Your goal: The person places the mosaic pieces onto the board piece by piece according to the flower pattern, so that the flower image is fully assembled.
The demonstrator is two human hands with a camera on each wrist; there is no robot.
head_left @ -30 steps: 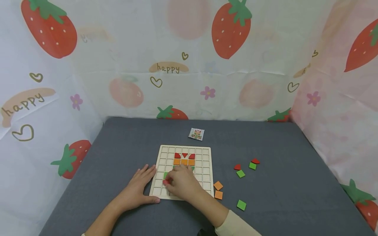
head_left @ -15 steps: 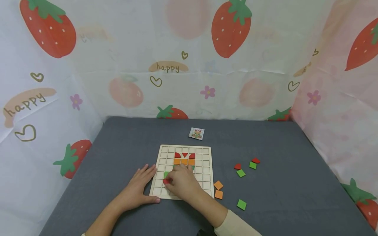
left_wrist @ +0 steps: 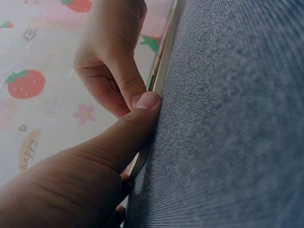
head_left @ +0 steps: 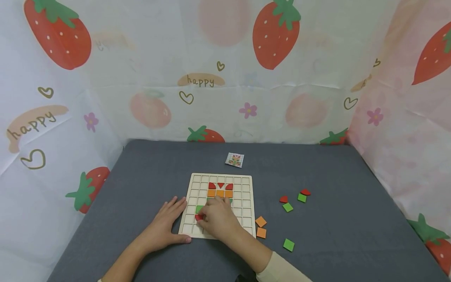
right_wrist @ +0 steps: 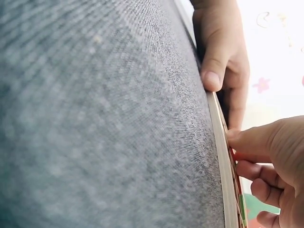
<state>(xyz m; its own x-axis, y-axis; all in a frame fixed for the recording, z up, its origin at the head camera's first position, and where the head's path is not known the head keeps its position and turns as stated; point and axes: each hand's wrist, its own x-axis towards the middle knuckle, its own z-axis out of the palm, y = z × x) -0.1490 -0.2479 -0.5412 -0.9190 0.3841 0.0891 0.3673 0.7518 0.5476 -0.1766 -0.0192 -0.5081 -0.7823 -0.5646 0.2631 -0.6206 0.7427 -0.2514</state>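
Observation:
A square wooden grid board (head_left: 246, 209) lies on the cloth. My left hand (head_left: 165, 220) rests at its left side with fingers straight, the thumb at the near left corner. Over the lower middle of the board, my right hand (head_left: 220, 218) pinches a red tile (head_left: 198, 217) between thumb and finger, down at a grid cell. Just above that tile sits a green tile (head_left: 199, 209). Farther up the board are red pieces (head_left: 220, 185) and a row of orange squares (head_left: 220, 193). Green pieces below that row are mostly hidden by my right hand.
To the right of the board lie orange squares (head_left: 261, 221), several green squares (head_left: 288, 245) and red pieces (head_left: 284, 199). A small pattern card (head_left: 234, 159) lies beyond the board. Strawberry-print cloth (head_left: 246, 90) walls the table at the back and sides.
My right thumb and finger have shifted very slightly at the red tile, which stays at about the same cell. My left hand and the loose tiles have not moved.

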